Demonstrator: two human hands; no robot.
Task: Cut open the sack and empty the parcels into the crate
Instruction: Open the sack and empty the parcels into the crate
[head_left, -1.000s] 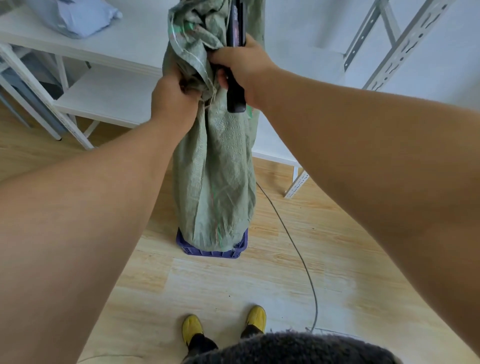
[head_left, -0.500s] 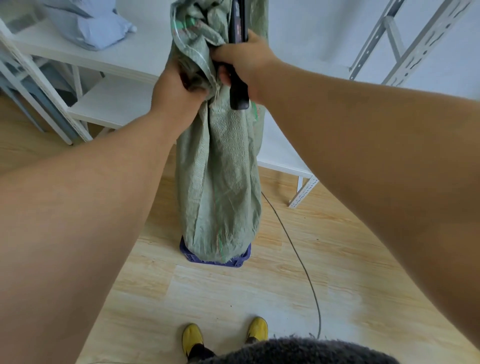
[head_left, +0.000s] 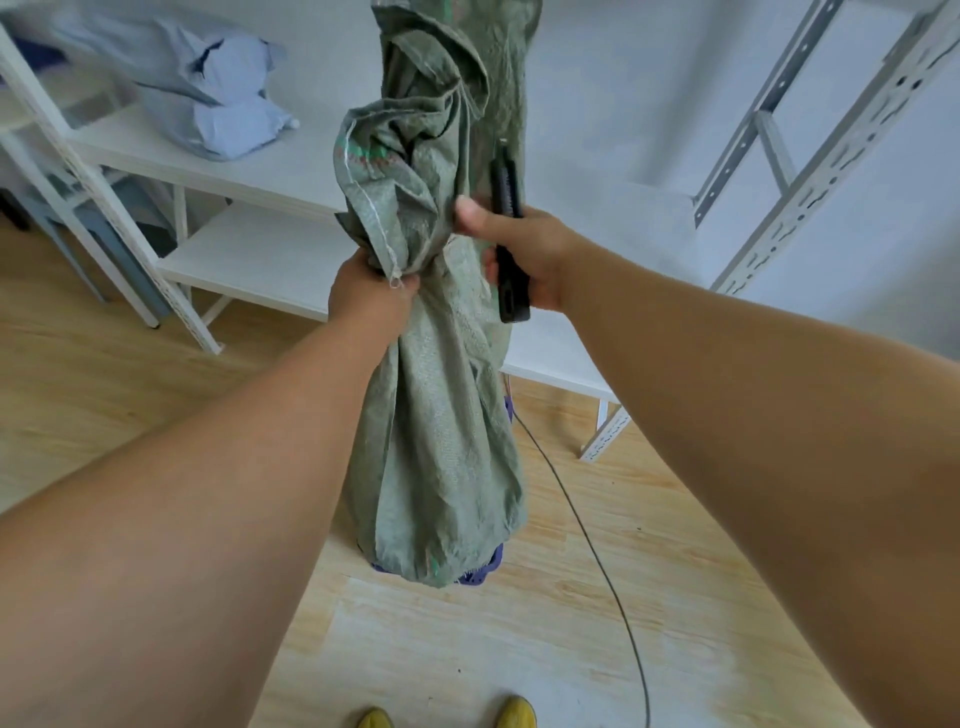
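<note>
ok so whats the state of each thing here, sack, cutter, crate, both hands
green woven plastic sack: hanging upright, bunched at the neck, bottom end over the crate
black utility cutter: held upright against the sack, blade not visible
purple plastic crate: on the floor, mostly hidden under the sack
left hand: grips the sack's neck
right hand: grips the cutter

sack (head_left: 441, 441): coarse woven cloth, matt | floor (head_left: 519, 649): pale wood | shelving (head_left: 260, 171): white, smooth

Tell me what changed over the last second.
The right hand, gripping the cutter, came off the sack bunch and now sits beside it, thumb on the fabric. More of the sack top shows above the hands. The left hand still grips the gathered sack, whose bottom stays over the crate.
</note>
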